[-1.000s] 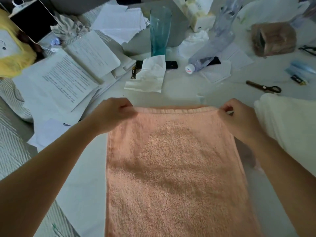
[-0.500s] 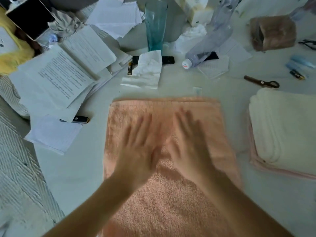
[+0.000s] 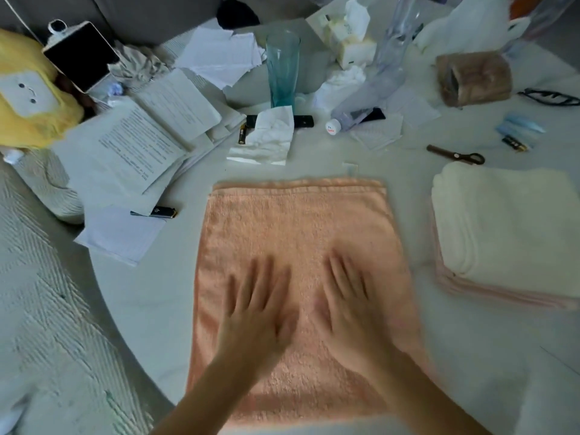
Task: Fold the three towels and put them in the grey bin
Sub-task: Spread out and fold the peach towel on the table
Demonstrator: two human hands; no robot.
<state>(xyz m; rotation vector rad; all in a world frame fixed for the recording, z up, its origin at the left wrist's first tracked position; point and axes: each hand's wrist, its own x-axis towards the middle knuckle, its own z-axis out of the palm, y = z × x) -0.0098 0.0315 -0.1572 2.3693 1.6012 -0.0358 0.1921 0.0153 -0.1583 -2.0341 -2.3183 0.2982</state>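
A peach towel [image 3: 298, 221] lies flat on the white table, folded over, its hemmed edge away from me. My left hand [image 3: 257, 309] and my right hand [image 3: 348, 302] lie side by side on its middle, palms down, fingers straight and spread, both blurred by motion. To the right sits a folded cream towel [image 3: 505, 227] stacked on a folded pale pink towel [image 3: 502, 293], of which only the edges show. No grey bin is in view.
Clutter fills the far half of the table: loose papers [image 3: 141, 146], a teal glass [image 3: 282, 70], a crumpled tissue [image 3: 266, 136], a lying plastic bottle [image 3: 364, 105], scissors [image 3: 455, 153], a tissue box [image 3: 351, 42], a brown roll [image 3: 474, 78]. A lighter [image 3: 157, 211] lies left of the towel.
A second ago both hands pinched the towel's far corners. They let go, laid it down, and slid flat over it toward me.
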